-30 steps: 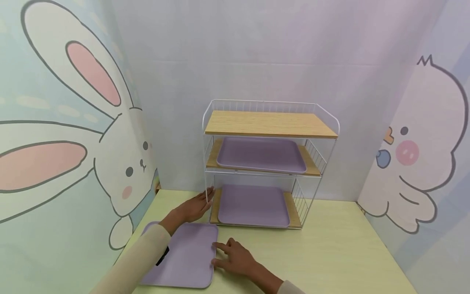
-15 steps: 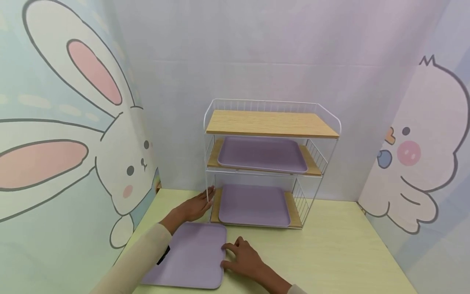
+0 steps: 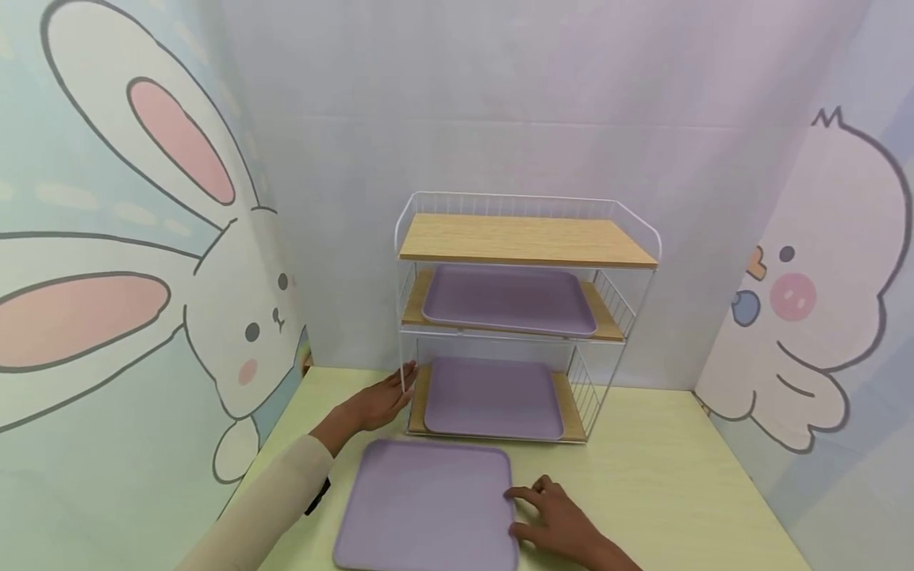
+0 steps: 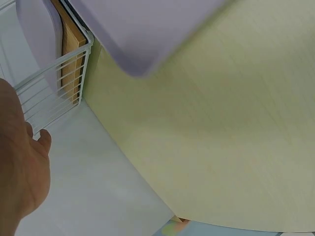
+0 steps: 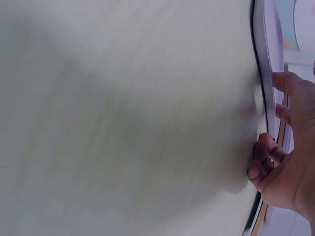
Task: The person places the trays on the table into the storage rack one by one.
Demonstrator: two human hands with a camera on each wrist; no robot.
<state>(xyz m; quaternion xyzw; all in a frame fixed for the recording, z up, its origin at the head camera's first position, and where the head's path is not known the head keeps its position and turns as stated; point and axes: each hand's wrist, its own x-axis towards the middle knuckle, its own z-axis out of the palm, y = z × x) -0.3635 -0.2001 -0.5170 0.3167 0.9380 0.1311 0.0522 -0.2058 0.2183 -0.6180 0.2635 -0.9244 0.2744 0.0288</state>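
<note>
Tray (image 3: 428, 507) lies in front of rack (image 3: 527, 240); right hand (image 3: 560, 523), nearer, grips tray's rack-right rim, thumb and forefinger spread. Left hand (image 3: 378, 404), fingers extended, at rack's left side.

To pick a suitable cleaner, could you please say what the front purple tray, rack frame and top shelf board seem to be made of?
Front purple tray: probably matte plastic; even colour, smooth rounded rim.
Rack frame: likely white-coated metal; thin bent wires.
Top shelf board: wood or printed laminate, seemingly satin; visible pale grain.
</note>
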